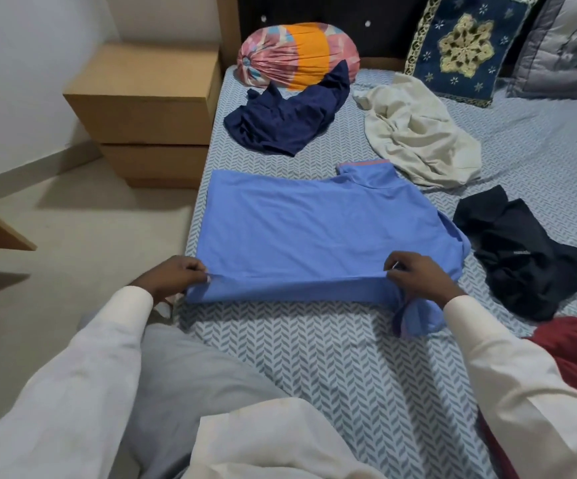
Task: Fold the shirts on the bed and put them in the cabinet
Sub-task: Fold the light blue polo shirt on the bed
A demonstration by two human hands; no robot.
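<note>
Grey zigzag sheet on the bed (314, 357), is that right?

Yes. The blue shirt (314, 229) lies spread flat on its near left part, collar at the far side.

And the other clothes?

A beige shirt (414, 133) lies crumpled beyond it. A navy shirt (287, 122) is bunched against the striped bolster (297, 53). A black shirt (522, 250) sits crumpled just to the right.

What are the hands doing?

The left hand (173, 276) pinches the shirt's near edge at the left end, by the side of the bed. The right hand (418, 278) pinches the same edge at the right end, just above a loose sleeve. The edge is raised into a fold between them.
</note>
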